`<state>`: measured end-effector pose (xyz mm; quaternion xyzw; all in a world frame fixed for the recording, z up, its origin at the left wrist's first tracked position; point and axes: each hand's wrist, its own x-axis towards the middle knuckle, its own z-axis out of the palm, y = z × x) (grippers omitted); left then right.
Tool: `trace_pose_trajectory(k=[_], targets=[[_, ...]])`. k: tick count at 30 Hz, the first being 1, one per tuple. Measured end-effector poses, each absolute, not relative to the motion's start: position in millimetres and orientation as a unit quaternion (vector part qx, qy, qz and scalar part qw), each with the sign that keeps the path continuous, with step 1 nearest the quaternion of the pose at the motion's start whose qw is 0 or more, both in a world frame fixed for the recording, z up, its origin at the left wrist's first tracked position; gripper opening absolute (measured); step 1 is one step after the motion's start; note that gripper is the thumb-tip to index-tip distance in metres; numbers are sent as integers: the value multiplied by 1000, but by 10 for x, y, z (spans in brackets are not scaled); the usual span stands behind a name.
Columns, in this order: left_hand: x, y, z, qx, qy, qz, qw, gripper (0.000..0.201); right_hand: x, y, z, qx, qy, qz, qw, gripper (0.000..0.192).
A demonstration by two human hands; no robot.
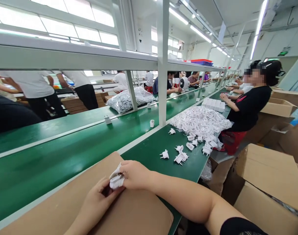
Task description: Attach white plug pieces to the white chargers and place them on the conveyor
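My left hand [96, 200] and my right hand [134, 174] meet over a brown cardboard sheet [65, 202] at the table's near edge. Both grip a small white plug adapter [116, 180] between their fingertips. It looks partly wrapped in thin clear film. Several loose white plug adapters [180, 156] lie on the green table surface [149, 153] just beyond my right forearm. Further on sits a heap of bagged white adapters [200, 121].
A green conveyor belt [65, 143] runs along the left, carrying single white parts [107, 119] and a full clear bag [129, 98]. A white frame post [162, 62] rises mid-table. A seated person in black [249, 104] works at the right. Open cardboard boxes [271, 176] stand at my right.
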<state>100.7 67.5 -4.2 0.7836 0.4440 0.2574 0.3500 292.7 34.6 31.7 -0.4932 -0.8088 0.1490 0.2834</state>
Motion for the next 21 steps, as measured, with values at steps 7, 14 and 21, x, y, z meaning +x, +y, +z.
trace_pose_trajectory(k=[7, 14, 21], targets=[[1007, 702, -50, 770, 463, 252, 360, 58, 2919, 392, 360, -508, -806, 163, 258, 14], [1007, 695, -41, 779, 455, 261, 344, 56, 2935, 442, 379, -512, -813, 153, 231, 15], [1031, 680, -6, 780, 446, 263, 351, 56, 2909, 423, 207, -524, -738, 273, 326, 29]])
